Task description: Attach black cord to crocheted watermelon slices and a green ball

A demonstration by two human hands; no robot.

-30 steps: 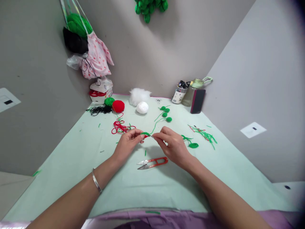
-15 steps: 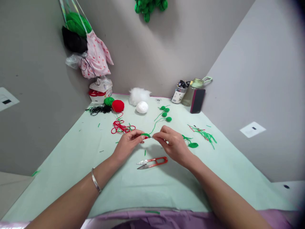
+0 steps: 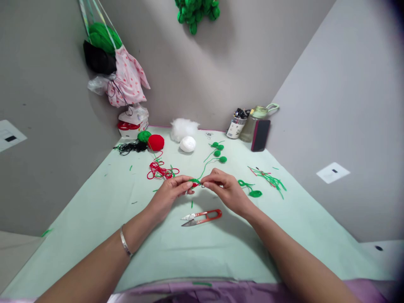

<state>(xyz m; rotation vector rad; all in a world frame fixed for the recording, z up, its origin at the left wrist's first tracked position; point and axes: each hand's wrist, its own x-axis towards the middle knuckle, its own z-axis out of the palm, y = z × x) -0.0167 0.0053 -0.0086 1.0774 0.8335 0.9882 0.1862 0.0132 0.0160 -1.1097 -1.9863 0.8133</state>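
Note:
Between the thumb and fingers of my left hand [image 3: 172, 191] is a small green and red crocheted piece [image 3: 195, 182], partly covered by the fingertips. My right hand [image 3: 225, 188] pinches at the piece's right end, where a short loop of black thread [image 3: 203, 185] shows under the fingertips. Whether a needle is also in that pinch is hidden. Below both hands, thread snips [image 3: 208, 216] with an orange-red handle lie on the table, blades pointing left. A tangle of red yarn [image 3: 158, 170] is just beyond my left hand. Green leaf-like pieces [image 3: 255, 193] lie right of my right hand.
Red yarn [image 3: 156, 142], white yarn [image 3: 188, 144], fluffy stuffing [image 3: 184, 128] and black yarn [image 3: 131, 147] line the back. Small green balls [image 3: 223, 159] trail strands. Yarn scraps [image 3: 271, 179] lie right. A pen cup [image 3: 236, 127], bottle [image 3: 249, 128] and phone [image 3: 260, 135] stand back right.
The crocheted piece has turned a little and shows more red. My right fingertips have come nearer to it, and a black loop now shows beneath them. The view has tilted slightly.

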